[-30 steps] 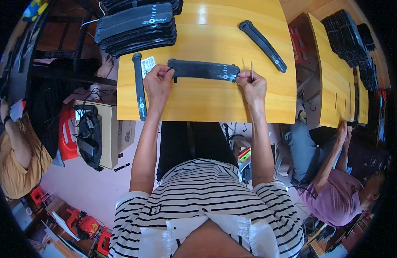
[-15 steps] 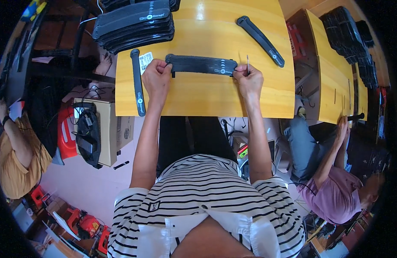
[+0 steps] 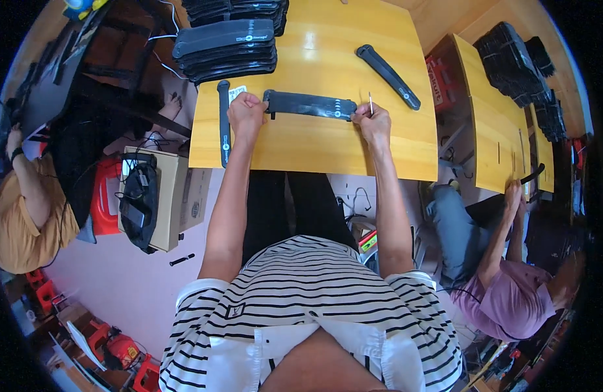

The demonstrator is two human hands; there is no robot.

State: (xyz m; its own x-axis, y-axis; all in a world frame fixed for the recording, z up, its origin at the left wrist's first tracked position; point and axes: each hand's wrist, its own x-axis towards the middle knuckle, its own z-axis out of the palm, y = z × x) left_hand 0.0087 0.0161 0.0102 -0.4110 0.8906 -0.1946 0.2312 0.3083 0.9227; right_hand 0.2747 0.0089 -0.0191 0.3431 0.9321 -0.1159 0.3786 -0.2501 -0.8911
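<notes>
A bundle of flat black straps (image 3: 311, 105) with white printing at its right end lies across the yellow table in front of me. My left hand (image 3: 246, 115) is closed, its fingertips pinching at the bundle's left end. At the opposite end, my right hand (image 3: 375, 123) grips the bundle between thumb and fingers. A thin metal tool (image 3: 370, 99), its kind unclear, also sticks up from my right hand. One single black strap (image 3: 224, 124) lies left of my left hand, beside a white printed label (image 3: 236, 91). Another black strap (image 3: 388, 77) rests slantwise at the right.
Stacks of black straps (image 3: 226, 49) stand at the table's back left. On the right, a person (image 3: 510, 287) works at another yellow table (image 3: 494, 150) with more strap piles (image 3: 510, 62). A cardboard box (image 3: 174, 196) and a person in orange (image 3: 33, 222) are at left.
The view has shifted, so the table and straps sit slightly differently in it. My left hand's fingers have curled more at the bundle's left end; my right hand keeps its grip.
</notes>
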